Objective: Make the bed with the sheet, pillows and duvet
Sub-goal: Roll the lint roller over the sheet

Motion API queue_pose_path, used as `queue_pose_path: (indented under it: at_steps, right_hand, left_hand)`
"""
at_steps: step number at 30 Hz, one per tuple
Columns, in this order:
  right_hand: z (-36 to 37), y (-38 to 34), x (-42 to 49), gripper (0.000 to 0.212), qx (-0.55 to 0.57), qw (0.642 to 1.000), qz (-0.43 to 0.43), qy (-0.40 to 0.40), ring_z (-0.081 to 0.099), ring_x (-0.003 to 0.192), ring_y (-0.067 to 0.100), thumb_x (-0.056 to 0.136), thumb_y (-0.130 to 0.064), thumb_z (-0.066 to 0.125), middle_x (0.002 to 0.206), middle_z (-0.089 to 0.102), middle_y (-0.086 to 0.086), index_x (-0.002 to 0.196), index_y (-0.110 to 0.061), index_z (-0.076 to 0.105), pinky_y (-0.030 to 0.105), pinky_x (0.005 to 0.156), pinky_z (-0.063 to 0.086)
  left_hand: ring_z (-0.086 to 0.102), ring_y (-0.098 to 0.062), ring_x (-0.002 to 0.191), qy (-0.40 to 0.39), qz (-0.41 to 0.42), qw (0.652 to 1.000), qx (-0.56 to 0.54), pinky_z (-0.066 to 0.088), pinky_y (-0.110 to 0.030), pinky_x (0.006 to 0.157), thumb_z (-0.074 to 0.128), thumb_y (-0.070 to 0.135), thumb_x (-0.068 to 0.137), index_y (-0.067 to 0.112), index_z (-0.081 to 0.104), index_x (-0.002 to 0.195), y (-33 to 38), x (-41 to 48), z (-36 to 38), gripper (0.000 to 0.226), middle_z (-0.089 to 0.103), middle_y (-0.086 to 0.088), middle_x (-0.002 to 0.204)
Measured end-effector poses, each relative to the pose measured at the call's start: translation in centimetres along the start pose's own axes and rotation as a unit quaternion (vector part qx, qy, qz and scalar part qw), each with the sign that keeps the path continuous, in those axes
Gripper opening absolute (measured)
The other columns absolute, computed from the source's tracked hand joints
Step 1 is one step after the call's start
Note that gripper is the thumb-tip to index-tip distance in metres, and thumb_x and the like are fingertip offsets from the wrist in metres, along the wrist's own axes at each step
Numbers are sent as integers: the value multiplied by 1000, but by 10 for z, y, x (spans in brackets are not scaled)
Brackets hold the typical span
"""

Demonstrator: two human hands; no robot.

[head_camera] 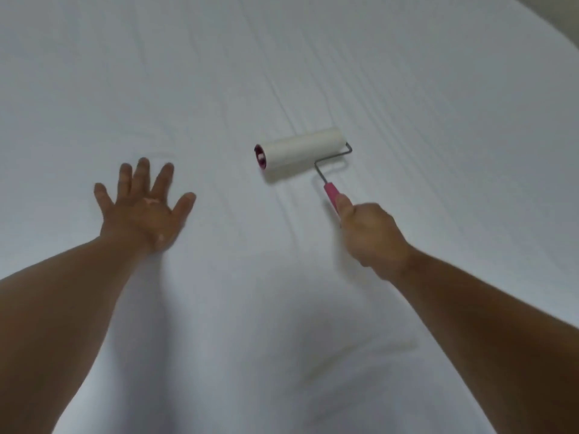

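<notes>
Sheet: the white sheet [219, 89] covers the bed across nearly the whole frame; long shallow creases run from upper centre toward lower right, and softer folds lie at lower centre.
Left hand: the left hand [145, 203], centre left of the frame, is spread wide with fingers straight and apart, palm down over the sheet; it holds nothing. Contact with the sheet cannot be confirmed.
Right hand: the right hand [371, 236], centre right, has its fingers curled round the pink handle [332, 194] of a roller [300, 151], thumb lying along the handle.
Roller: white cylinder with a pink end cap, joined to the handle by a bent wire arm [333, 158]. It sits just above frame centre, on or just over the sheet, axis tilted slightly up to the right.
Wall: a beige strip [560, 14] shows in the upper right corner beyond the bed edge.
</notes>
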State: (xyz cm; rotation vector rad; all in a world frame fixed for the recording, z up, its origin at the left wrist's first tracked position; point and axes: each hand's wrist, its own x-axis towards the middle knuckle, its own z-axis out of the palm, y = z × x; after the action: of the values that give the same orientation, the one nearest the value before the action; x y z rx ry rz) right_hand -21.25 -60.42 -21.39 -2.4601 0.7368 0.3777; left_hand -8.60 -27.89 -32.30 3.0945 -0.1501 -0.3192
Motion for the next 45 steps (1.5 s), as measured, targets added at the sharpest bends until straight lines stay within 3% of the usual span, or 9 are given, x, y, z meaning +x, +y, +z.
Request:
queue_pose_path:
  at_steps: [4,9,12,15,20,25,30,41,45]
  right_hand:
    - [-17,-74,85,57,24,999,40,25,62,59,28,102,-54,32,91,67,16,104,-6,64,19,42,38]
    - [-24,-159,152,39,-2,998,-68,-12,59,78,30,104,-22,29,99,55,16,131,-12,55,42,73,55]
    - [-15,-184,179,14,-20,995,-94,-29,49,65,25,102,-19,34,98,50,13,106,-18,47,31,58,44]
    - [0,-189,194,9,-36,994,-80,-60,49,61,23,101,-16,36,84,49,9,106,-22,39,28,52,43]
    - [18,-177,196,36,-75,990,-67,-93,50,58,23,100,-9,37,73,46,8,134,-10,50,28,51,43]
    - [23,-147,166,46,-108,991,-27,-77,69,99,35,103,-20,30,112,64,20,147,-15,44,39,79,56]
    - [27,-99,122,52,-130,987,-20,-97,64,105,35,101,-21,31,117,60,16,152,-27,33,39,83,56]
    - [35,14,6,65,-196,971,-45,-128,42,83,30,92,-9,36,78,30,3,153,-25,21,33,49,34]
    - [39,50,-38,58,-178,976,-33,-118,44,83,29,96,-14,33,82,34,3,151,-29,23,35,55,41]
  left_hand:
    - [-11,-25,153,17,10,1000,3,-8,-62,115,-10,82,83,41,-8,155,0,4,10,82,-8,2,167]
    - [-8,-28,153,37,13,999,6,-7,-63,115,-3,76,91,39,-11,155,0,6,25,75,-4,-1,167]
    - [-13,-27,153,39,13,999,11,-10,-63,116,-5,74,91,38,-15,155,1,8,30,74,-10,-1,167]
    - [-16,-28,152,47,16,999,14,-9,-63,117,-3,72,93,35,-15,156,2,7,33,74,-13,-2,166]
    - [-21,-28,151,34,12,999,25,-9,-64,117,-8,72,92,34,-21,154,1,9,35,74,-20,-2,165]
    - [-16,-27,152,22,8,1000,9,-7,-64,117,-8,74,90,37,-20,153,2,9,29,74,-13,-2,167]
    - [-20,-25,151,-7,0,1000,13,-11,-63,115,-15,79,83,41,-20,152,0,14,24,80,-18,2,165]
    - [-14,-25,153,-34,3,999,8,-6,-60,118,-8,80,84,36,-11,156,6,-10,2,84,-13,0,166]
    - [-11,-26,153,-42,11,999,12,-3,-58,119,-1,74,90,33,-9,157,11,-38,4,79,-11,-1,167]
